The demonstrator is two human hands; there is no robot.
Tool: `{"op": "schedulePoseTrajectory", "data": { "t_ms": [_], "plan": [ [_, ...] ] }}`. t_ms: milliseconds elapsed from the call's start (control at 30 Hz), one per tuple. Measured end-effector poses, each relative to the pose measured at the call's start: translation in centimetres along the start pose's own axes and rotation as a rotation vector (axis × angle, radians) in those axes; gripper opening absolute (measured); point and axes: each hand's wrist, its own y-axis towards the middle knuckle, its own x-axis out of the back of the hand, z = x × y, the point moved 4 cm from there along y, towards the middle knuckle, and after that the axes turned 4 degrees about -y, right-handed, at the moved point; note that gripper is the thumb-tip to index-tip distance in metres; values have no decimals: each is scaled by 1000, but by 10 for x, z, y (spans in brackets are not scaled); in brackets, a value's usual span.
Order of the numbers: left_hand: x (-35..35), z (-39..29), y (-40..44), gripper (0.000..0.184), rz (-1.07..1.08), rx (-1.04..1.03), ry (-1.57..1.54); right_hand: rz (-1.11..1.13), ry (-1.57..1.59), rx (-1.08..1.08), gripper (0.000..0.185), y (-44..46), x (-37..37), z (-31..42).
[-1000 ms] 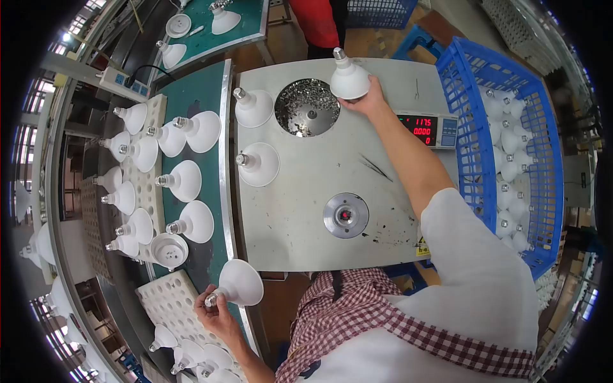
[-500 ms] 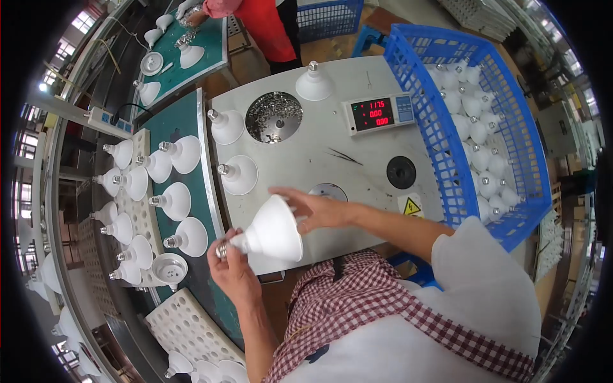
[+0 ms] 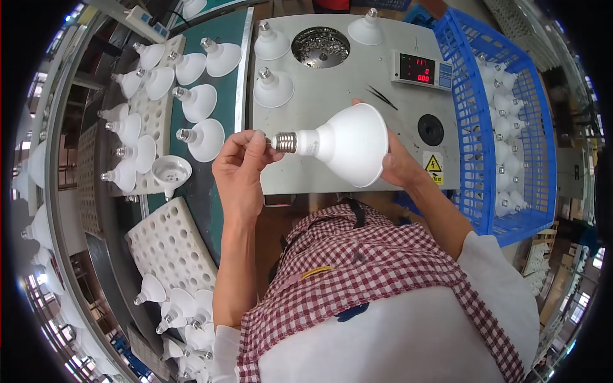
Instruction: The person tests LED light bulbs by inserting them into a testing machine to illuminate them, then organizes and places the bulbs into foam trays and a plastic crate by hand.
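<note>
A white cone-shaped light bulb lies sideways in the air before me, its metal screw base pointing left. My right hand is closed round the wide end, thumb at the rim and the other fingers mostly hidden behind it. At the tip of the screw base, the thumb and fingers of my left hand are pinched together. Whether they grip the tip or a small part against it, I cannot make out. Beyond the bulb, a round dish of small metal pieces is set into the grey worktop.
More bulbs stand on the worktop and the green bench to the left. A scale with red digits, black tweezers and a black disc are rightward. A blue crate holds bulbs. A holed tray lies lower left.
The bulb has turned level and come round to the right, with my right hand at its wide end. My left hand has shifted from around the screw base to its tip. The view has moved.
</note>
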Motion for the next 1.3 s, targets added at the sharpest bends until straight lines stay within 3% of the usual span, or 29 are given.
{"op": "schedulePoseTrajectory", "data": {
  "t_ms": [267, 333, 533, 600, 667, 833, 1033, 1300],
  "plan": [
    [23, 2, -12, 8, 6, 7, -83, -35, -136, -29, 122, 1, -15, 5],
    [24, 12, -11, 7, 6, -3, -141, -22, -313, -25, 123, 1, -17, 11],
    [11, 7, -19, 8, -3, 30, -383, -57, -109, -9, 127, 0, -24, 3],
    [9, 10, -21, 9, -16, 39, -403, -69, -214, 22, 128, -2, -22, 3],
    [11, 8, -23, 13, -96, -206, 59, -83, -323, 51, 130, -5, -19, 4],
    [-2, 14, -29, 21, -80, -294, 92, -143, -188, 48, 127, -13, -12, 2],
    [-7, 17, -14, 19, 18, 122, -355, -150, -200, 66, 126, -17, -10, 11],
    [-20, 26, -15, 11, 59, 265, -389, -157, -289, 83, 127, -30, 1, 17]
  ]
}}
